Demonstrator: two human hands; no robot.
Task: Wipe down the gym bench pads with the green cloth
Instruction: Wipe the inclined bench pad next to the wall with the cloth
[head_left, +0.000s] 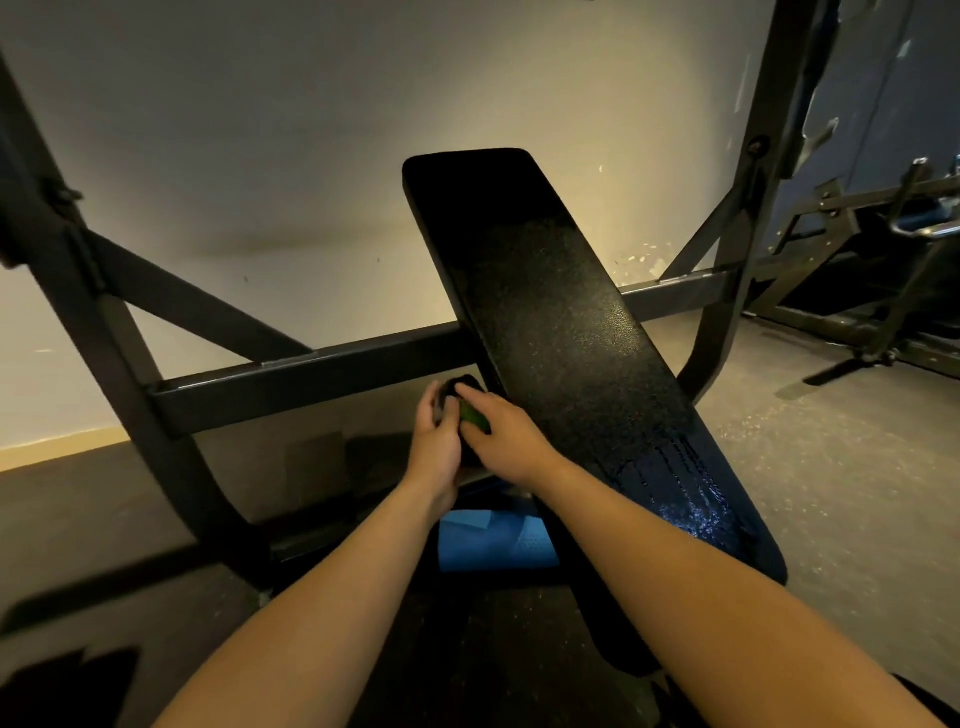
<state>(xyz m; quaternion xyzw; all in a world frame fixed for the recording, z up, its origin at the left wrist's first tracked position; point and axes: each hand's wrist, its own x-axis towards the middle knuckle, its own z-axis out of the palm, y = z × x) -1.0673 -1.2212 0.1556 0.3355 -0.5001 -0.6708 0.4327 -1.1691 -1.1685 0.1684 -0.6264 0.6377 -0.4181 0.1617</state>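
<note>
A long black bench pad (561, 322) slants from the upper middle down to the lower right, with wet streaks glinting near its lower end. Just left of the pad's edge, my right hand (501, 434) grips a bunched green cloth (472, 414), of which only a small bit shows between the fingers. My left hand (434, 436) is curled around a dark object (460, 387) right beside the cloth; what that object is cannot be told. Both hands touch each other at the pad's left side.
A black steel rack frame (311, 374) crosses behind the pad, with uprights at left and right. A blue pad (493, 540) sits below my hands. Another machine (872, 291) stands at the far right. A pale wall is behind, grey floor around.
</note>
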